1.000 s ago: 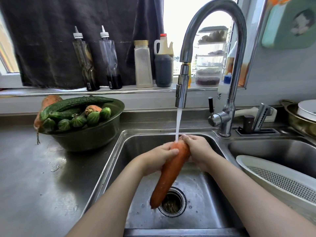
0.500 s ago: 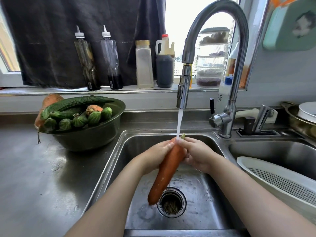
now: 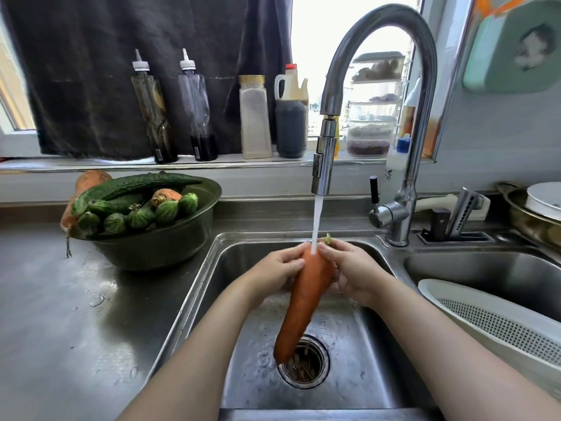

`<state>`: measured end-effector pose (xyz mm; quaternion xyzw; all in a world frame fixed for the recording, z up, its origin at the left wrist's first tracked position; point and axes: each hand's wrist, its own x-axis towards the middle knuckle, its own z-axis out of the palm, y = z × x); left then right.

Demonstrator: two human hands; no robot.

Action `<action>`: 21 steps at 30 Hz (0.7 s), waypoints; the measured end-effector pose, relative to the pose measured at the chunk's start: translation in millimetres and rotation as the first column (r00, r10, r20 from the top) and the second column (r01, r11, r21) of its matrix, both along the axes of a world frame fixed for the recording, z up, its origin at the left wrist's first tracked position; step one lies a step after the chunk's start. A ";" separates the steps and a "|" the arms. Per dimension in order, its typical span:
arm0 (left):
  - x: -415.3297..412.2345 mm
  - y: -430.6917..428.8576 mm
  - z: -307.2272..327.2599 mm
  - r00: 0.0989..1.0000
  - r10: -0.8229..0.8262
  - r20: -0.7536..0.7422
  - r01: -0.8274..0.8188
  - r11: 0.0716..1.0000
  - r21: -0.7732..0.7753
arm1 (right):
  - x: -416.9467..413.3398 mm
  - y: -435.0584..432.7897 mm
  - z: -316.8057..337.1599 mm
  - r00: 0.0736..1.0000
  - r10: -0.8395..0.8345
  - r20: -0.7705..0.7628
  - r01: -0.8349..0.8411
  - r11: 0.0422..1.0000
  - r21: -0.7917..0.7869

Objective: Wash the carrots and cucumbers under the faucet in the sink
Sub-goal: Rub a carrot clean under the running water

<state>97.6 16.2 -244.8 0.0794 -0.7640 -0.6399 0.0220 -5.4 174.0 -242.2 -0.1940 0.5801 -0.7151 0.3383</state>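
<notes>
Between fingers [image 3: 293, 259] of left hand [image 3: 277, 270] and right hand [image 3: 350, 273], gripped at top: carrot [image 3: 306, 302] under stream [image 3: 317, 220], tip over drain [image 3: 306, 367]. Carrot turned since a second ago, stub now showing; rinse ongoing. Load in bowl [image 3: 158, 244], leftward, likely unwashed.

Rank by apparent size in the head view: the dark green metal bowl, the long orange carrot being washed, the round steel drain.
Largest: dark green metal bowl
Then: long orange carrot
Smallest: round steel drain, partly hidden
</notes>
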 end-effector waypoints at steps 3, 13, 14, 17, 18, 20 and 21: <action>0.8 -4.9 -4.8 0.998 -0.057 0.022 0.056 0.998 0.031 | -1.7 0.0 -1.9 1.000 0.006 0.006 -0.006 1.000 -0.010; -10.6 27.6 -1.1 0.909 0.384 -0.164 -0.382 0.923 0.041 | -0.6 -5.4 -3.6 1.000 -0.028 -0.003 0.028 0.998 -0.062; -9.1 25.1 0.3 0.938 0.324 -0.123 -0.322 0.946 0.035 | -1.2 -5.4 -4.2 0.999 -0.033 -0.008 0.032 0.998 -0.062; -3.4 9.5 -2.7 0.998 0.060 -0.010 -0.059 0.996 0.073 | -3.0 -4.6 -6.7 0.998 -0.042 -0.043 0.040 0.998 -0.039; -1.6 6.9 -4.8 1.000 0.015 -0.003 -0.015 0.996 0.087 | -3.7 -4.7 -8.1 0.998 -0.039 -0.054 0.037 0.999 -0.028; -1.9 7.6 -6.9 0.998 0.061 -0.012 -0.060 0.994 0.088 | -3.4 -5.1 -8.8 0.998 -0.030 -0.059 0.029 0.999 -0.024; -2.4 11.3 -5.0 0.991 0.131 -0.027 -0.127 0.986 0.104 | -3.3 -5.2 -8.6 0.998 -0.027 -0.059 0.025 0.999 -0.030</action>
